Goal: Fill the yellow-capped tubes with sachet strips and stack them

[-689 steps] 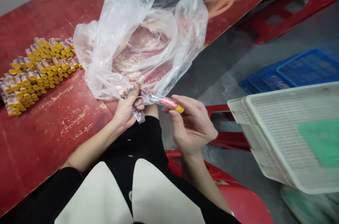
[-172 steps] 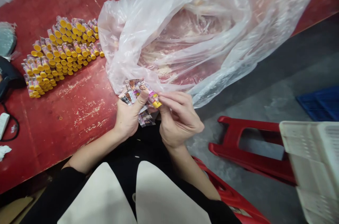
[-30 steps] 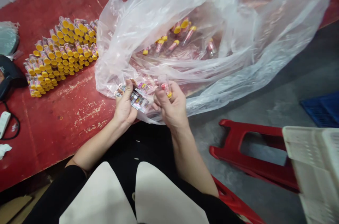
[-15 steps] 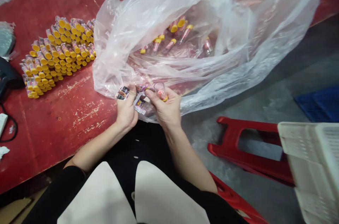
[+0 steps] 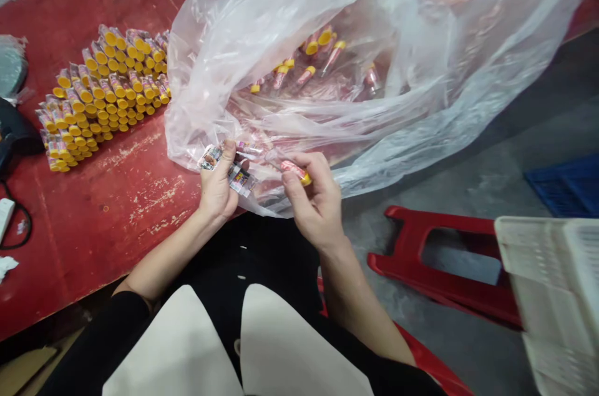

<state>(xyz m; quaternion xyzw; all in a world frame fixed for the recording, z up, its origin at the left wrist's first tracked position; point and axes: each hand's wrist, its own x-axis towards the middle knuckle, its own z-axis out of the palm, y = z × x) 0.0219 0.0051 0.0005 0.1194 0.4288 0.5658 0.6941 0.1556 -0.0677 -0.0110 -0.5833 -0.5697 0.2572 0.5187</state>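
Observation:
My left hand (image 5: 219,187) is closed on printed wrappers (image 5: 241,179), its thumb pressed over them near the bag's front edge. Between thumb and fingers of my right hand (image 5: 318,199) is a clear tube with a yellow cap (image 5: 296,171) and pink contents. The tube's clear end points left toward the wrappers, with a gap between the hands. Behind both hands spreads a large clear plastic bag (image 5: 407,128). Several loose yellow-capped tubes (image 5: 305,77) lie inside it.
A stacked pile of wrapped yellow-capped tubes (image 5: 107,96) stands left on the red table (image 5: 126,196). A black device (image 5: 19,137) with a cable is at the far left. To the right are a red stool (image 5: 421,221), a white crate (image 5: 533,259) and a blue crate (image 5: 566,184).
My right hand has moved right, away from my left, and the tube has tilted from upright to nearly lying flat. My left hand has shifted slightly left with the wrappers.

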